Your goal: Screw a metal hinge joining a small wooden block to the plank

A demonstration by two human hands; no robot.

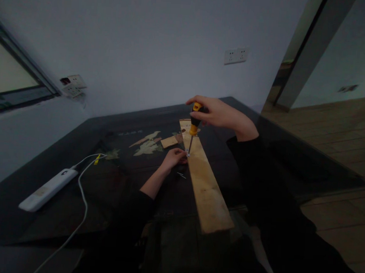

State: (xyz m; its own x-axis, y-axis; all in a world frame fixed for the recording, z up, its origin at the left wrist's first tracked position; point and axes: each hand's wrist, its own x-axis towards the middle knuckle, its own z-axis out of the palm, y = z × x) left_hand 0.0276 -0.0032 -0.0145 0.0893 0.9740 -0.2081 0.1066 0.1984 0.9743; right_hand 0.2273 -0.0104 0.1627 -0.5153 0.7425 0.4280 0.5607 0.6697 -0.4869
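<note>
"Where's the board?"

"The long, pale wooden board point(208, 189) lies lengthwise on the dark, glossy table point(103, 214), its near end apparently jutting past the table's edge."

"And the tool?"

"A yellow-and-black screwdriver point(193, 131) with a metal shaft, nearly upright, tip down at a small silvery metal piece point(188, 154) by the board's left edge. The right hand point(214, 111) has its fingers wrapped round the handle, over near its top."

"What's the left one doing?"

"The left hand point(173, 157) is low beside the board, fingers drawn together right at that metal piece. Whether they pinch it or just steady it, I can't tell from here."

"Anything near them?"

"A couple of thin, light-coloured slivers point(181, 175) just below the left hand, and a short, pale wooden block point(169, 142) beyond it. Farther left there's a long white power strip point(48, 190) with a white cable point(84, 200), and behind the table, a pale wall point(157, 48) with a white double socket point(236, 56)."
</note>
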